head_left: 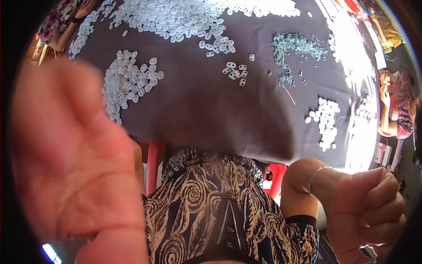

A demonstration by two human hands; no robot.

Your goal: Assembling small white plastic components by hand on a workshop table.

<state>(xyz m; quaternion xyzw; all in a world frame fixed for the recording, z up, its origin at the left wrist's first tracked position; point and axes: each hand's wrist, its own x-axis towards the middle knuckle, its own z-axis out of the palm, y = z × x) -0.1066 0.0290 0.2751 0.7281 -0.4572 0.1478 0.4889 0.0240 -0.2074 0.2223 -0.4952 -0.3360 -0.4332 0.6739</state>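
Note:
Very close and blurred, my left hand (79, 163) fills the left side with its palm showing. Its fingers are smeared, so whether they are bent around anything is not visible. At the lower right my right hand (369, 211) is raised off the table, its fingers curled into a fist below a thin bracelet (317, 179). The inside of that fist is hidden. Beyond my left hand lies a heap of small white plastic pieces with two holes (132, 79). Nearest to my right hand on the table is a smaller cluster of white pieces (327, 121).
A dark cloth covers the table (198, 101). A large pile of white pieces (176, 17) spreads along the far side, with a small group (235, 72) mid-table. Small greenish metal screws (294, 46) lie beside a thin yellow stick (290, 96). Other people (398, 103) sit around the edges.

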